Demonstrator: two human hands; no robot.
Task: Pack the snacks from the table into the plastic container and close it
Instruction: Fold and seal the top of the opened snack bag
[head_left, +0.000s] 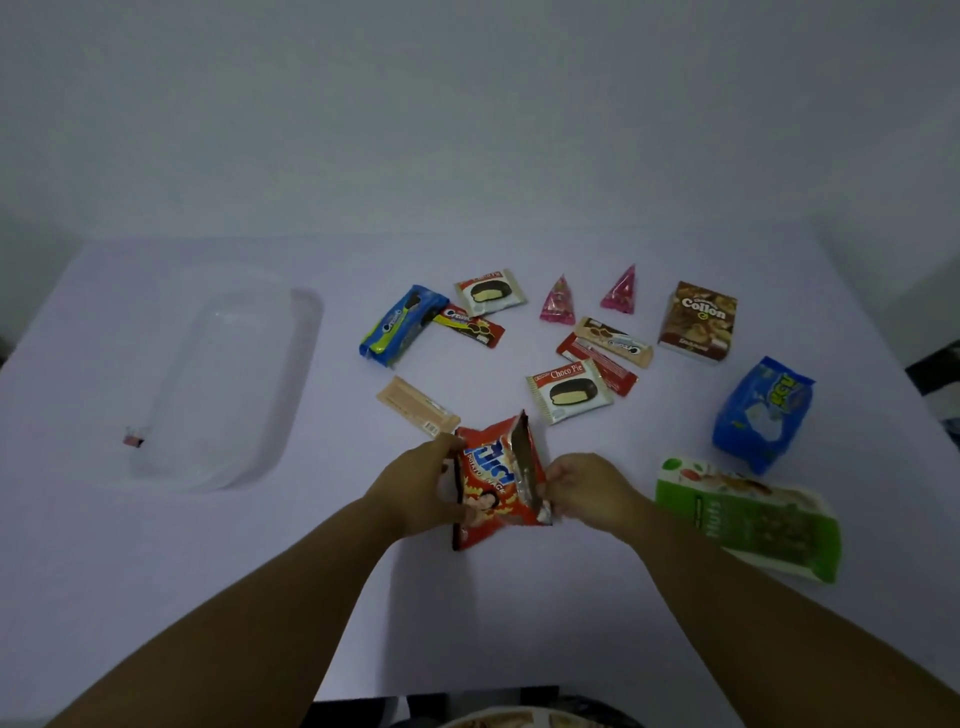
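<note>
Head | plastic container (218, 384): no snacks visible inside | hands: red chip bag (493, 483)

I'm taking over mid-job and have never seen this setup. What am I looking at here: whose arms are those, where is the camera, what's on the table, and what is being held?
There is no robot. One camera worn on the person's head looks down at their bare arms. The left hand and right hand together hold a red chips bag above the white table. The clear plastic container sits to the left, with a small clip by its near corner. Still unpacked: two Choco Pie packs, the nearer at, two pink triangle packets, one at, a Collon box, a blue bag and a green nut pouch, among others.
</note>
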